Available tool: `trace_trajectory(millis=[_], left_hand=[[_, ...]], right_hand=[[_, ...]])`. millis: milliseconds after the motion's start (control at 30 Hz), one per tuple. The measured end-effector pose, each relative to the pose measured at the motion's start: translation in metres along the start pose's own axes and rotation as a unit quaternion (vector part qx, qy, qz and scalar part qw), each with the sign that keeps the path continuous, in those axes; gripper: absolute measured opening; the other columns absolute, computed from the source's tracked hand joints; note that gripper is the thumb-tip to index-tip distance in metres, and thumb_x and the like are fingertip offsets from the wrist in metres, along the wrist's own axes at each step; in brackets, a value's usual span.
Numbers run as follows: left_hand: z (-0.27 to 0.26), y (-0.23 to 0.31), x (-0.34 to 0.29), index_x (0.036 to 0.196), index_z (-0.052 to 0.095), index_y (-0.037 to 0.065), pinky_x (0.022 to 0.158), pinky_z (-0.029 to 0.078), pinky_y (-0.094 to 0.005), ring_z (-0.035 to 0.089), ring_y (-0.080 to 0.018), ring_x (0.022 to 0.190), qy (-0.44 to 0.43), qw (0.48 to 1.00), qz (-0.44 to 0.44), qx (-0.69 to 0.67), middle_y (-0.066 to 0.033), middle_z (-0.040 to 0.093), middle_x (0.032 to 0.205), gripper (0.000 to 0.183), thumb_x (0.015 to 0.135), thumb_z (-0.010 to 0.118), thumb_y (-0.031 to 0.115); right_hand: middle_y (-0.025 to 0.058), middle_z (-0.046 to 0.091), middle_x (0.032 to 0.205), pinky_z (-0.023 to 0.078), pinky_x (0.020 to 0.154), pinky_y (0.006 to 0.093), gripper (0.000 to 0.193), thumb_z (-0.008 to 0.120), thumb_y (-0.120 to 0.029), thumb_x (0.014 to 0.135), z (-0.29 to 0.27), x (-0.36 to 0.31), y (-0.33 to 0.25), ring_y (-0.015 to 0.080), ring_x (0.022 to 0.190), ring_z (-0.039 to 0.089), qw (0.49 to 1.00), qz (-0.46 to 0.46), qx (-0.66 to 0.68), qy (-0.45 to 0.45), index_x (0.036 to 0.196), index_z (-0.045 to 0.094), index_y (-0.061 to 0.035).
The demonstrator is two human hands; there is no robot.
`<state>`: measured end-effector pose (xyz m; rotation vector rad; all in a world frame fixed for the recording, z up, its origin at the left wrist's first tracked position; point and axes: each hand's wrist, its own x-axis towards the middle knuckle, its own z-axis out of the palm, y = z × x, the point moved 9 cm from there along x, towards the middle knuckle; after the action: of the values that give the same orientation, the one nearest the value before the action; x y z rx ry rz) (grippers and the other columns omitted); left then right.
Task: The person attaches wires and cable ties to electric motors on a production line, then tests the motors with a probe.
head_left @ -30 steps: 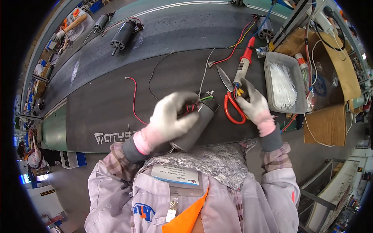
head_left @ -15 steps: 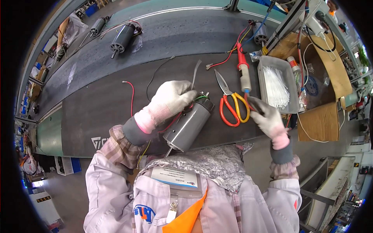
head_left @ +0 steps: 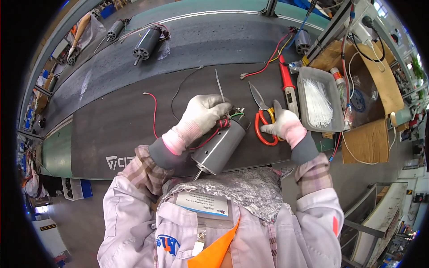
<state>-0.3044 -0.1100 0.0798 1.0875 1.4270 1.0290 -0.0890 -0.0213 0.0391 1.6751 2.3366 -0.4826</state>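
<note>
A grey cylindrical motor (head_left: 220, 147) lies slanted at the near edge of the bench, its thin shaft pointing towards me. At its far end my left hand (head_left: 204, 112), in a white glove, pinches a cable tie (head_left: 218, 84) beside the red and green wires. The tie's loose tail sticks up above my fingers. My right hand (head_left: 285, 122), also gloved, is over the handles of the scissors (head_left: 258, 96), thumb and forefinger apart. The scissors lie flat with their blades pointing away; one handle loop is red, the other yellow and partly covered by my hand.
Right of the scissors lies a red-and-grey hand tool (head_left: 288, 87) beside a grey tray (head_left: 302, 111) of white cable ties. A cardboard box (head_left: 366, 143) stands further right. More motors (head_left: 146, 44) rest on the far conveyor belt (head_left: 192, 42). Loose red wire (head_left: 156, 116) trails left of the motor.
My right hand has let go of the red-and-grey tool, now lying against the tray, and has moved left onto the scissors' handles. My left hand stays by the motor, the tie's tail standing straighter.
</note>
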Motion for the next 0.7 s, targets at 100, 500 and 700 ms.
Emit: trace_trajectory(millis=[100,500,700], left_hand=[[-0.006,-0.008,0.001,0.106,0.068,-0.005,0.072,0.050,-0.0230,0.061,-0.0078,0.077,0.027,0.999,0.037,-0.019,-0.0039,0.068,0.087,0.023,0.093,0.061,0.012],[-0.021,0.003,-0.009,0.109,0.070,0.000,0.068,0.046,-0.0200,0.055,-0.0033,0.075,0.136,0.978,0.155,0.007,0.0017,0.066,0.087,0.023,0.096,0.061,0.018],[-0.012,0.005,-0.016,0.109,0.070,0.000,0.071,0.047,-0.0206,0.057,-0.0047,0.079,0.094,0.985,0.142,-0.011,0.0005,0.067,0.087,0.021,0.096,0.062,0.015]], right_hand=[[0.0252,0.063,0.117,0.049,0.094,0.0384,0.094,0.076,-0.042,0.074,0.000,0.004,0.006,0.0365,0.110,0.062,0.996,-0.044,0.071,0.017,0.145,0.032,0.0018],[0.0205,0.061,0.116,0.049,0.093,0.0397,0.082,0.076,-0.027,0.075,-0.012,-0.116,-0.051,0.0335,0.108,0.061,0.920,-0.301,0.247,0.045,0.146,0.038,-0.0098],[0.0173,0.064,0.097,0.051,0.080,0.0388,0.075,0.077,-0.027,0.072,-0.025,-0.121,-0.048,0.0340,0.088,0.063,0.950,-0.267,0.139,0.081,0.139,0.049,-0.0076]])
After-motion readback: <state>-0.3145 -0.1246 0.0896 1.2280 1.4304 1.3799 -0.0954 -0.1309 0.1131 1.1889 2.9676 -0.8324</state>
